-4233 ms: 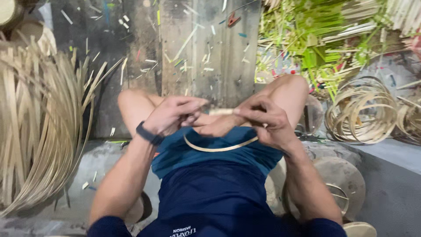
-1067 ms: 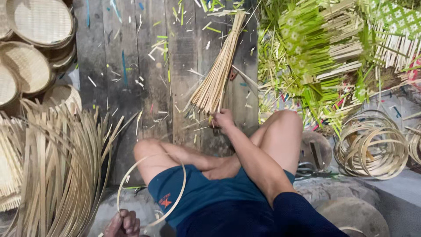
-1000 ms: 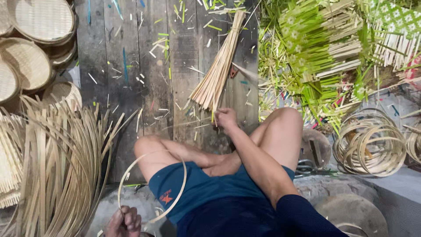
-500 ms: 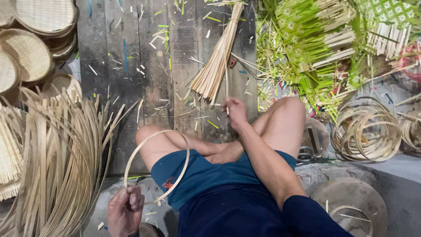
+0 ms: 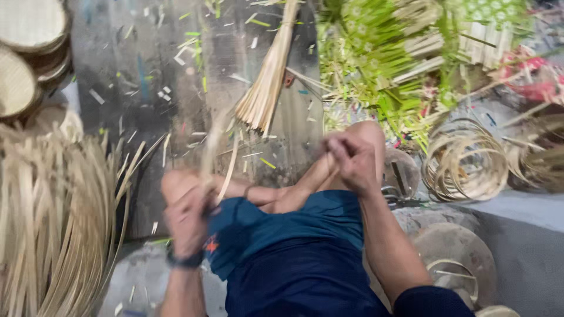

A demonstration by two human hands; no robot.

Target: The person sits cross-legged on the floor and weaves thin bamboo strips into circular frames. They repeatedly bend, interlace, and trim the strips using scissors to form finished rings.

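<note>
here | left hand (image 5: 187, 220) clenched on a blurred bamboo hoop (image 5: 214, 155) above the left knee | right hand (image 5: 352, 159) closed at the right knee, its grasp too blurred to tell | stick bundle (image 5: 267, 82) on planks ahead | strip heap (image 5: 56, 223) far left | coils (image 5: 464, 158) right

I'm getting even, soft daylight, no glare or hard shadows. Heavy motion blur over the whole frame; left hand (image 5: 187, 220) is smeared worst, edges soft.

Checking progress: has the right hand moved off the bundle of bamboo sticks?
Yes. The right hand has pulled back from the stick bundle to above the right knee.
</note>
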